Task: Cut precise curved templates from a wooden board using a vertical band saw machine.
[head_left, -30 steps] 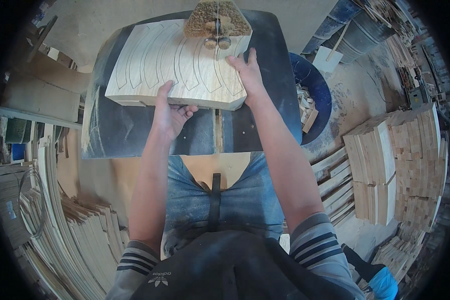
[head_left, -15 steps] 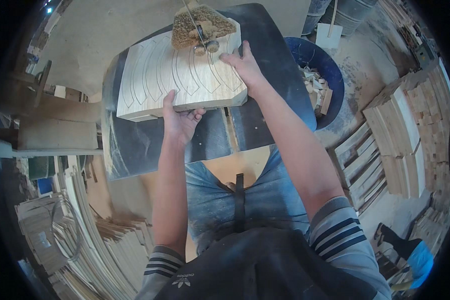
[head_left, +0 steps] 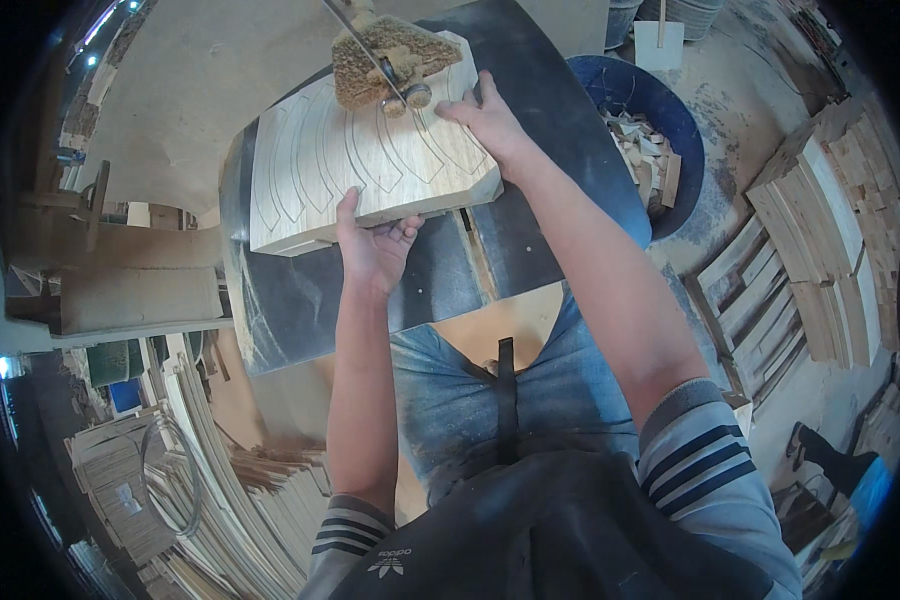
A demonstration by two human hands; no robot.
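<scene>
A thick pale wooden block (head_left: 315, 160) with several curved outlines drawn on its top lies on the dark band saw table (head_left: 300, 315). My left hand (head_left: 373, 245) grips its near edge, thumb on top and fingers curled against the front face. At the right edge my right hand (head_left: 492, 128) holds the block, its thumb on the top surface and its other fingers partly hidden at the side. A sawdust-caked blade guide (head_left: 395, 70) with round rollers hangs over the block's far part, close to my right thumb. The thin blade runs down there; where it meets the wood is hard to see.
To the right stands a blue tub (head_left: 692, 165) of wood offcuts. Stacked boards (head_left: 815, 250) fill the far right, and long wood strips (head_left: 220, 490) lie at lower left. Part of another person (head_left: 840, 465) shows at the lower right edge.
The whole view has shifted, so the table and block appear slightly further right and lower. Both hands keep their hold; any movement of the block against the table is too small to make out.
</scene>
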